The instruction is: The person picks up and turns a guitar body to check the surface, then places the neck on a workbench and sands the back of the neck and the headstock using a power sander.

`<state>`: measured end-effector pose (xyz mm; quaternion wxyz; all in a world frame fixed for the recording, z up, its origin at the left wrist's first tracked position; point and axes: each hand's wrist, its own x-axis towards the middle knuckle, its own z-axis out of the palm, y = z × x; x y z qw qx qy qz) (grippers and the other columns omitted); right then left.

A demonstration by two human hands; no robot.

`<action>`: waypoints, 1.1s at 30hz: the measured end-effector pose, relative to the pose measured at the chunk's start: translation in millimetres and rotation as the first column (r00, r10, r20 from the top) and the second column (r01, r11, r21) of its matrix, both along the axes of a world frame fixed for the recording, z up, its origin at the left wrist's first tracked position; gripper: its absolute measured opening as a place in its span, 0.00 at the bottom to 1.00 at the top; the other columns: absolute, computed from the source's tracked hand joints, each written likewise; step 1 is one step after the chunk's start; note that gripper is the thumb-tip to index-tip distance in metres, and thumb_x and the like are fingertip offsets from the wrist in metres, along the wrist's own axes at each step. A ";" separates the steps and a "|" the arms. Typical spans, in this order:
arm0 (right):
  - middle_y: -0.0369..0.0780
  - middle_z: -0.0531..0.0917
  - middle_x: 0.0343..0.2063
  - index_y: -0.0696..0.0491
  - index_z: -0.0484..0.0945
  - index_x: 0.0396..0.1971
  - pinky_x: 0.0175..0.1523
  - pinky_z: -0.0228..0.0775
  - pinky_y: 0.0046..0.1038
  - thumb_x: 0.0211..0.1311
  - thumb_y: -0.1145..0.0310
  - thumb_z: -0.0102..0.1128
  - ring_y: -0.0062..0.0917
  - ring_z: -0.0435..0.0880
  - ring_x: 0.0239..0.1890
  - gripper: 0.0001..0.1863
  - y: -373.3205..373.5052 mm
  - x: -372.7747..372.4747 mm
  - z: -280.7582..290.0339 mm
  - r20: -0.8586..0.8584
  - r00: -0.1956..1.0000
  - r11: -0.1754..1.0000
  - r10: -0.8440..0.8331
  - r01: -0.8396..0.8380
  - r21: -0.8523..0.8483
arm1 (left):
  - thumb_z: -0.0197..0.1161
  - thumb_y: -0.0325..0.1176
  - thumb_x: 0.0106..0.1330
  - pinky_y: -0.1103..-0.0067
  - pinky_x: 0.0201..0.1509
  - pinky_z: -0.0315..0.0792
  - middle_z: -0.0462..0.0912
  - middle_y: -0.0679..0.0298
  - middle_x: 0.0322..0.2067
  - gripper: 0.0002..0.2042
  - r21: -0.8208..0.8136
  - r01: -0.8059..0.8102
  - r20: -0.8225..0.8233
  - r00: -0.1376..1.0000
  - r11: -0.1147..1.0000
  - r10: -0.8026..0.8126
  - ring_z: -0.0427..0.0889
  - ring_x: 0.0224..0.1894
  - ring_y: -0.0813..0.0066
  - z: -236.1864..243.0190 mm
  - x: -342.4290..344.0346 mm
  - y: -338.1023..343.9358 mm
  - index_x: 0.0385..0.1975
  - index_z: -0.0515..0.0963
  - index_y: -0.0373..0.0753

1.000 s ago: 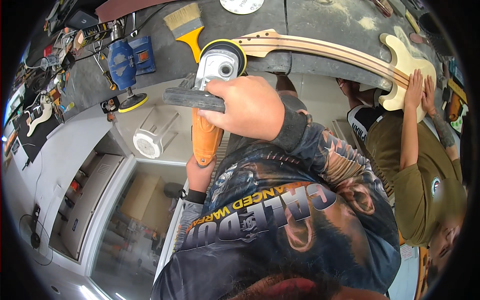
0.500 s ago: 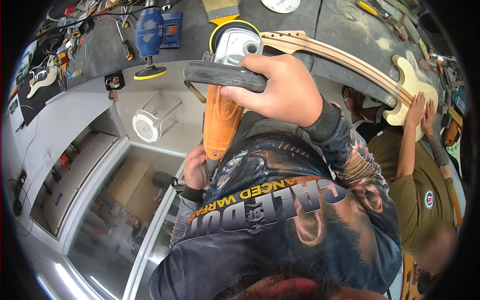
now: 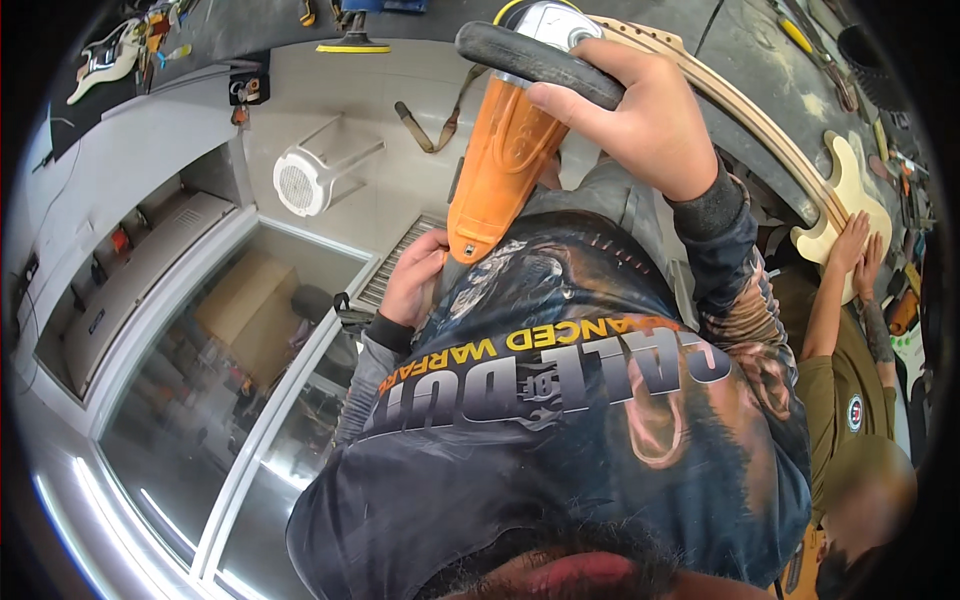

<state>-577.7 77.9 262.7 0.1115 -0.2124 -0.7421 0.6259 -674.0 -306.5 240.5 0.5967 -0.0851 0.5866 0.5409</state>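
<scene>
An orange rotary polisher (image 3: 505, 150) with a silver head slants across in front of my body. My right hand (image 3: 665, 125) is closed round its thick black bar handle (image 3: 540, 62), thumb along the near side. At the tool's rear end, my left hand (image 3: 412, 280) has its fingers curled against the casing; part of the grip is hidden. The yellow-edged pad (image 3: 510, 12) is partly out of view at the top, near the headstock end of a pale wooden guitar neck (image 3: 745, 100). That neck runs right to a cream guitar body (image 3: 845, 185).
A co-worker's hands (image 3: 853, 245) lie on the guitar body at the right. Another yellow-edged polisher pad (image 3: 353, 47) overhangs the bench edge. A white stool (image 3: 303, 182) stands on the floor at left, near a dangling strap (image 3: 430, 135). Hand tools (image 3: 800, 40) lie on the bench.
The view has shifted, with the bench higher in the picture. The polisher appears more tilted, its head farther up and right. Both my hands keep their places on it.
</scene>
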 end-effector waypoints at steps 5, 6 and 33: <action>0.41 0.86 0.20 0.64 0.87 0.43 0.18 0.76 0.24 0.68 0.53 0.73 0.25 0.86 0.13 0.24 -8.4 0.5 1.5 0.021 1.000 1.000 0.011 -0.011 0.008 | 0.60 0.41 0.75 0.75 0.69 0.67 0.81 0.60 0.58 0.25 0.015 0.020 -0.028 0.999 1.000 -0.020 0.77 0.62 0.73 10.6 2.5 13.7 0.65 0.74 0.29; 0.40 0.86 0.20 0.64 0.87 0.43 0.18 0.76 0.24 0.69 0.53 0.73 0.25 0.86 0.13 0.25 -10.9 1.0 0.8 0.014 1.000 0.999 -0.004 0.003 0.054 | 0.61 0.41 0.76 0.76 0.66 0.70 0.81 0.61 0.56 0.26 0.014 0.018 -0.109 0.994 1.000 -0.017 0.79 0.58 0.74 13.0 4.0 18.3 0.66 0.73 0.29; 0.52 0.86 0.24 0.55 0.87 0.33 0.39 0.81 0.45 0.61 0.45 0.73 0.52 0.87 0.30 0.24 -28.1 11.4 -7.0 0.083 0.995 0.973 -0.055 0.035 0.227 | 0.59 0.43 0.79 0.72 0.70 0.69 0.85 0.55 0.59 0.27 -0.226 0.383 -0.494 0.747 0.896 -0.444 0.80 0.63 0.68 4.6 3.0 18.7 0.67 0.75 0.26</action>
